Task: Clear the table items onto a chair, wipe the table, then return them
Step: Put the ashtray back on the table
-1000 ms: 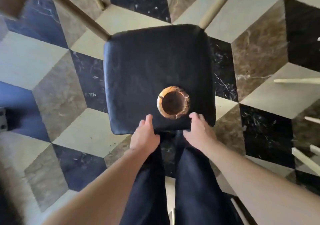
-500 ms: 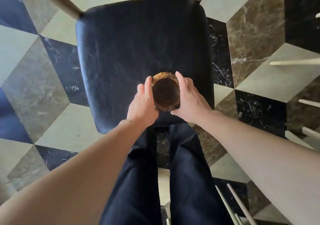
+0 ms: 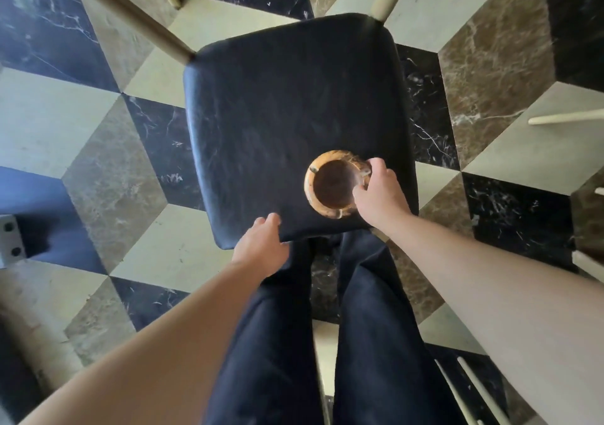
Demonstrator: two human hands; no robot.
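A round wooden ashtray [image 3: 330, 184] with a dark hollow sits on the black leather seat of a chair [image 3: 277, 114], near the seat's front right. My right hand [image 3: 379, 192] is closed around the ashtray's right rim, thumb on the near side and fingers over the far edge. My left hand [image 3: 261, 245] rests at the seat's front edge, fingertips touching the leather and nothing in it. The table is out of view.
The floor is a cube pattern of black, brown and cream marble tiles [image 3: 98, 124]. Pale wooden chair legs [image 3: 130, 12] rise at the top and others [image 3: 565, 117] at the right. My dark trousers [image 3: 327, 343] fill the bottom centre.
Half a second ago both hands cupped the ashtray. My left hand has let go and dropped back to the seat's front edge; my right hand still grips the rim.
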